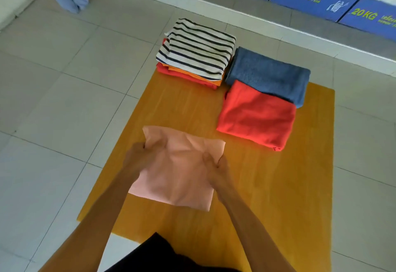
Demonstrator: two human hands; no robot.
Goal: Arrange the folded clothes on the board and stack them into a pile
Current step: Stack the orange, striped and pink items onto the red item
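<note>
Pink garment point(175, 175): lower centre, on board point(267, 186).
Left hand point(137, 154): grip pinching its edge.
Right hand point(216, 164): same.
Risk: uneven lift unfolds it before reaching striped pile point(197, 51).

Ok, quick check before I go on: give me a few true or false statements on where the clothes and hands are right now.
1. Both hands grip the pink garment: left hand, right hand. True.
2. The striped shirt lies at the bottom of its pile. False: it is on top, with orange and red pieces under it.
3. The red garment overlaps the blue towel. True.
4. The pink garment is already on the pile. False: it is at the near part of the wooden board, apart from the pile.
</note>
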